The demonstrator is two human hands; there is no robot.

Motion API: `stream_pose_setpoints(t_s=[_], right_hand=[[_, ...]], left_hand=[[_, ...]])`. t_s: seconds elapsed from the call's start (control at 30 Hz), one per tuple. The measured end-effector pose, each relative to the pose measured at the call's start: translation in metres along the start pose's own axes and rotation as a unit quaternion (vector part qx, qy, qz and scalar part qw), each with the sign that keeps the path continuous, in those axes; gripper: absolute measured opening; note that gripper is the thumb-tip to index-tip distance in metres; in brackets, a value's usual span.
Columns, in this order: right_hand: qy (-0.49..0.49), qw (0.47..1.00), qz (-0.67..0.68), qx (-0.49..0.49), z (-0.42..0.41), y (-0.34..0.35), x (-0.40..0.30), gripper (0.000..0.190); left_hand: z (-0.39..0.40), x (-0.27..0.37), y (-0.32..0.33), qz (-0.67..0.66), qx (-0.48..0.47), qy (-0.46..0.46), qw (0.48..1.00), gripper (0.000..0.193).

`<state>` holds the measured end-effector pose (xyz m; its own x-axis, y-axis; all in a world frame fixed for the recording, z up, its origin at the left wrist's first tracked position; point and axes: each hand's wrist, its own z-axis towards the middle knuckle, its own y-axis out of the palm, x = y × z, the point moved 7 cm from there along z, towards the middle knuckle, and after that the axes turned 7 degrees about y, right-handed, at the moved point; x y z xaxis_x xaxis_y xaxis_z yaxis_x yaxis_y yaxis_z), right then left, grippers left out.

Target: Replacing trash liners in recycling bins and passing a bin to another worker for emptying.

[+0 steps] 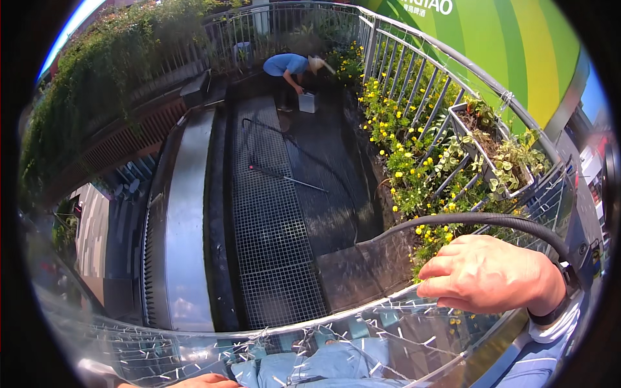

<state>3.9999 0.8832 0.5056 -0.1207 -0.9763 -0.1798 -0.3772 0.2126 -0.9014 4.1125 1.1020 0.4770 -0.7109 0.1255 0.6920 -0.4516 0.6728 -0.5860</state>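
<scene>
My right hand [490, 276], with a dark band at its wrist, hangs palm down over the metal railing [368, 305] at the lower right. Its fingers curl downward, and whether they grip anything is hidden. Just behind it arches a dark corrugated hose [485, 219]. At the bottom edge my left hand [206, 381] shows only in part, near railing wires strung with small white lights; its fingers are cut off by the picture's rim. Beyond the railing lies a long grating [271, 228], with a thin rod [291, 178] resting across its edge onto the dark wet surface.
A person in a blue shirt [286, 65] and pale hat bends over a light box [307, 103] at the far end. Yellow flowers [398, 140] line the right railing, where a planter box [473, 138] hangs. A shiny metal strip [187, 233] and hanging greenery [73, 111] are at left.
</scene>
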Motion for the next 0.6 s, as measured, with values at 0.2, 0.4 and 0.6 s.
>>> stream_pose_setpoints(t_s=[0.2,0.4,0.6], right_hand=[[-0.009,1.000,0.004,0.014,0.0011,-0.0007,-0.0010,0.015],[0.001,1.000,0.006,0.020,0.0003,0.0000,0.0018,0.014],[-0.003,1.000,-0.011,0.011,0.0021,-0.0020,-0.0009,0.010]], left_hand=[[-0.0009,0.0010,-0.0020,-0.009,0.007,-0.016,1.000,0.030],[0.0021,-0.0026,-0.0034,-0.004,-0.003,-0.010,1.000,0.030],[0.0002,-0.0010,-0.0005,-0.002,-0.006,-0.023,1.000,0.030]])
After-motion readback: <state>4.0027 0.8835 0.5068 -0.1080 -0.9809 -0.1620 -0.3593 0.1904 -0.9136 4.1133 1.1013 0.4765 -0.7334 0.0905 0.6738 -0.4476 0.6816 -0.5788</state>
